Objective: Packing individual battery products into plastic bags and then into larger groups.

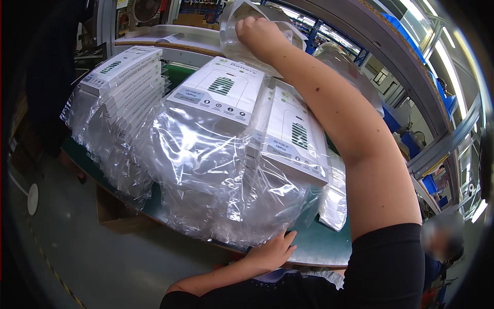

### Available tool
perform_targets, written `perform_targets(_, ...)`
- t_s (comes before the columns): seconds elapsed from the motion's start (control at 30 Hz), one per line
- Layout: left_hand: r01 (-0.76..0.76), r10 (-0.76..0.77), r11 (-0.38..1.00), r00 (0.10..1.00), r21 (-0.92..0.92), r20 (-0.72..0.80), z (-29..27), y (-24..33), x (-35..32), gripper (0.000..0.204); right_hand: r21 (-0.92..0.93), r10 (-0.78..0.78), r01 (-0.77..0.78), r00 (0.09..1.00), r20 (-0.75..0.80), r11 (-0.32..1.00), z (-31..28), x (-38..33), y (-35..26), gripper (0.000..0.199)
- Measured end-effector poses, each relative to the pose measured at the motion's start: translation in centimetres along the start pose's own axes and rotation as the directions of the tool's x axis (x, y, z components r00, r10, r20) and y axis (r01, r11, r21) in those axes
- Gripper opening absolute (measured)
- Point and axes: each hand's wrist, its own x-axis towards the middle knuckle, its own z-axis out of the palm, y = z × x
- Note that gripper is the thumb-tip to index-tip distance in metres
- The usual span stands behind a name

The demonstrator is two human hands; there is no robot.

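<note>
My right arm stretches across the table to a large clear plastic bag (230, 45) at the back. There my right hand (260, 37) is closed at the bag's mouth; what its fingers hold is hidden. Low at the table's front edge, my left hand (272, 251) has its visible fingers apart, beside the loose plastic of the nearest packs. White phone battery boxes in clear bags stand in stacks: a left stack (121, 77), a middle stack (221, 87) and a right stack (293, 129). Their bag ends hang toward me, crinkled and shiny.
The green table (321, 247) has a curved front edge. More wrapped packs (333, 206) lie under my right arm. Behind stand a pale shelf (198, 37) and a fan (146, 9). A cardboard box (116, 213) sits below the table; another person (440, 242) is at the right.
</note>
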Motion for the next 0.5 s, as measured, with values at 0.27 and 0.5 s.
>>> perform_targets(0.27, 0.014, -0.013, 0.998, 1.000, -0.066, 0.019, -0.1, -0.1, 0.2, 0.039, 0.630, 0.004, 0.017, 0.999, -0.032, 0.776, 1.7, -4.0, 5.7, 0.025)
perform_targets(0.5, -0.052, 0.064, 0.987, 0.995, 0.151, -0.077, -0.8, 0.8, 0.4, 0.033, 0.379, 0.079, -0.194, 0.952, 0.297, 0.905, -1.1, -1.4, 1.4, 0.035)
